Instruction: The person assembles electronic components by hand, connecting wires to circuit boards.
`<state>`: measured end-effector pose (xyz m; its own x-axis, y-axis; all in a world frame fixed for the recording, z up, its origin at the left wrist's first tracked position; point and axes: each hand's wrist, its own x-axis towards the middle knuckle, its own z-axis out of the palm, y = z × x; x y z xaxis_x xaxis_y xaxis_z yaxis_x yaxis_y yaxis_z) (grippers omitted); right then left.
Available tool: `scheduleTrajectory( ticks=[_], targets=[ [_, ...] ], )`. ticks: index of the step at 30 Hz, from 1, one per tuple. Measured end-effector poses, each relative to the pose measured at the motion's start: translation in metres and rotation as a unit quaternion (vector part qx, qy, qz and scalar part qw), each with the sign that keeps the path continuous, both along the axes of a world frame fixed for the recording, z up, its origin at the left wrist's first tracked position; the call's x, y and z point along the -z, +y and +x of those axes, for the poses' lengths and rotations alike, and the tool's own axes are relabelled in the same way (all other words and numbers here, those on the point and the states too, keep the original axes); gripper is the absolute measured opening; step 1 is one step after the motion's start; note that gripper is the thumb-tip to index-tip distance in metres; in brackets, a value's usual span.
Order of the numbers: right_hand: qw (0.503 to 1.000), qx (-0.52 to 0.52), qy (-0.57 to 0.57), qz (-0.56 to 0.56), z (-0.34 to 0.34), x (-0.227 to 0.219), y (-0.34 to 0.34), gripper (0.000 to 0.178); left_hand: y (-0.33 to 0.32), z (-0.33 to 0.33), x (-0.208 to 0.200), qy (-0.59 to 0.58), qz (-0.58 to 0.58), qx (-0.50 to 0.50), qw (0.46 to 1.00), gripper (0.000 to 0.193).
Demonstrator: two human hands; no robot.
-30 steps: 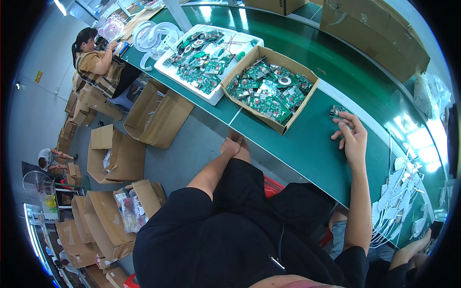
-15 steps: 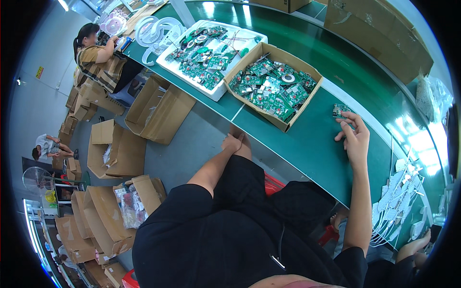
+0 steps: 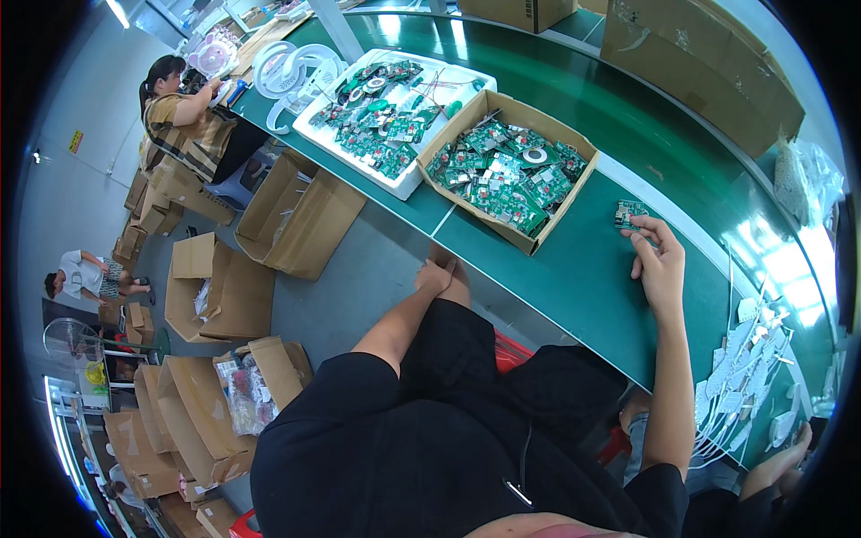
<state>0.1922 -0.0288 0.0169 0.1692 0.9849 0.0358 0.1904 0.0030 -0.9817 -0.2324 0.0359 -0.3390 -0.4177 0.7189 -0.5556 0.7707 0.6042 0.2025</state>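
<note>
At the right of the green worktable, my right hand [image 3: 662,260] has its index finger and thumb at the edge of a small green circuit board [image 3: 629,213], pinching it; its other fingers are curled. My left hand [image 3: 435,277] is down off the table, resting against my bare knee; its fingers are mostly hidden. In front of me stands an open cardboard box [image 3: 554,221] piled with green circuit boards [image 3: 511,179]. Left of it, a white foam tray [image 3: 405,186] bears more boards, some with round parts and thin wires.
White cables with flat pieces [image 3: 744,377] lie at the table's right end, near another person's arm [image 3: 776,466]. White ring-shaped parts [image 3: 291,72] are beyond the tray. Open cartons [image 3: 300,215] stand on the floor at left. A large carton [image 3: 704,72] sits across the green belt.
The view has shifted slightly. My right hand has tilted a little at the board, its fingers closer together. My left hand still rests at the knee.
</note>
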Motion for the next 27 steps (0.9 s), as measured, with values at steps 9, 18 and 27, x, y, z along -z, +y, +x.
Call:
scheduleTrajectory(
  ticks=[9, 18, 27],
  targets=[
    [0.999, 0.027, 0.011, 0.03, 0.002, 0.002, 0.0, 0.022, 0.0, 0.001, -0.003, 0.003, 0.005, -0.003, 1.0, 0.104],
    [0.996, 0.077, 0.008, 0.047, 0.001, -0.001, 0.001, 0.021, 0.0, -0.003, 0.004, -0.011, 0.005, 0.002, 1.0, 0.103],
    [0.995, 0.082, 0.011, 0.06, 0.003, -0.001, 0.0, 0.021, 0.001, -0.002, 0.008, -0.01, 0.017, 0.004, 1.0, 0.102]
  ],
)
